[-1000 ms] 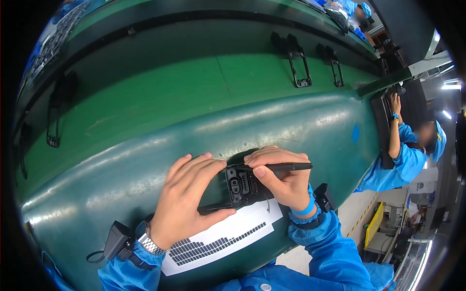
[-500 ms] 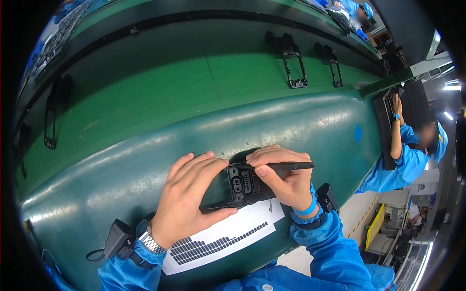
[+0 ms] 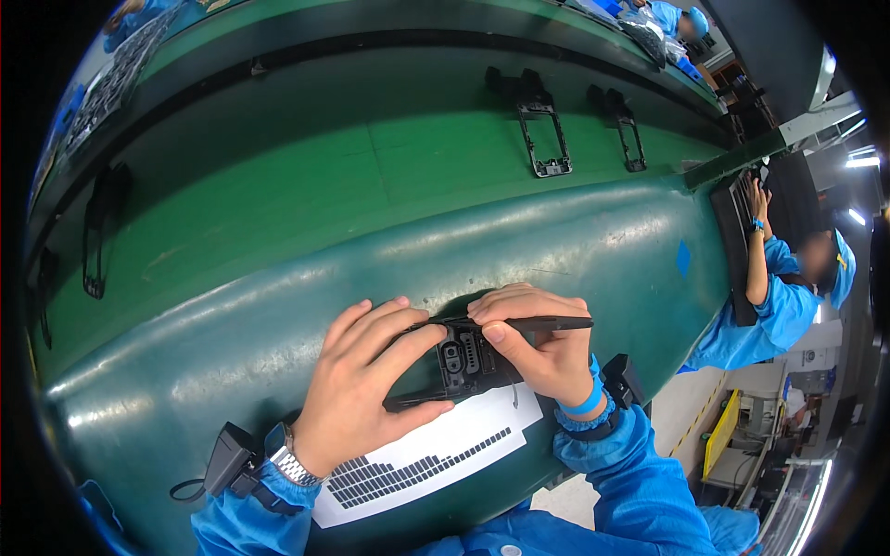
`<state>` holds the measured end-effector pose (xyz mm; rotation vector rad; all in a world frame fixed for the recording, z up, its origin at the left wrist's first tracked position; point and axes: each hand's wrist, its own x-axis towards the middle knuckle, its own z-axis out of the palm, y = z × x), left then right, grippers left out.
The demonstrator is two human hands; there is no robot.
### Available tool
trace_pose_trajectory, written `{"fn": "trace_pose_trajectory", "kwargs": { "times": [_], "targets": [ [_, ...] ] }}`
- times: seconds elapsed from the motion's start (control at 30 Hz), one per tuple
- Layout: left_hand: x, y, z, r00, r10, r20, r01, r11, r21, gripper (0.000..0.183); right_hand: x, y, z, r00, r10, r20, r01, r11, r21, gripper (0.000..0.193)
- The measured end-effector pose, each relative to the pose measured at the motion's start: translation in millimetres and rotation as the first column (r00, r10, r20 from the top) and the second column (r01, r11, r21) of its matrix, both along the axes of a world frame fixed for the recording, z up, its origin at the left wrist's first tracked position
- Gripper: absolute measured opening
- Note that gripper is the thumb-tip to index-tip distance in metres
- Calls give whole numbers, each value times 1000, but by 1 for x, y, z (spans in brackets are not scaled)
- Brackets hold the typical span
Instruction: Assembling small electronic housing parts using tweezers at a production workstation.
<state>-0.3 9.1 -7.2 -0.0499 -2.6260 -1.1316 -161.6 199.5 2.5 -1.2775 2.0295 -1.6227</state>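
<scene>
My left hand (image 3: pixel 371 389) grips a black plastic device housing (image 3: pixel 461 360) lying low over the table, thumb along its near edge and index finger at its far edge. Raised round and slotted details show on the housing's face. Between thumb and fingers, my right hand (image 3: pixel 542 338) pinches a slim, dark stick-like tool (image 3: pixel 565 323); its wider end sticks out to the right. The tool's tip is hidden near the housing's far edge, so I cannot tell whether it touches. A short thin cord (image 3: pixel 515 397) hangs beside the housing.
Under my hands lies a white sheet (image 3: pixel 394 500) with rows of small black pieces. Beyond the green tabletop (image 3: pixel 278 306), a green conveyor belt (image 3: pixel 306 176) carries several black frames (image 3: pixel 547 139). A co-worker (image 3: pixel 788 287) is at the right, beside a metal post (image 3: pixel 742 157).
The black frames on the belt have shifted left and slightly nearer. My left index finger has reached farther over the housing's far edge; my right hand keeps its pinch on the tool.
</scene>
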Motion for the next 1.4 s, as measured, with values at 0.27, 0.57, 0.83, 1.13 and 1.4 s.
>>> {"fn": "trace_pose_trajectory", "kwargs": {
  "times": [0.27,0.57,0.83,1.13,1.4],
  "targets": [
    [0,-1,3,1000,-18,11,18,1000,-18,68,0,0,-1,1000,6,-14,-6,1000,-4,12],
    [2,-3,4,999,-30,11,30,999,-26,69,2,1,-3,1000,0,0,0,999,-45,12],
    [2,-2,5,1000,-19,22,20,1000,-18,74,6,3,-10,954,-21,298,84,976,-199,13],
    [3,0,5,999,-33,-19,30,993,-117,76,-11,4,-23,722,191,665,250,824,-508,22],
    [-40,-80,28,803,499,-324,-583,770,-258,56,-56,29,-29,562,265,784,511,634,-581,25]
  ]
}}
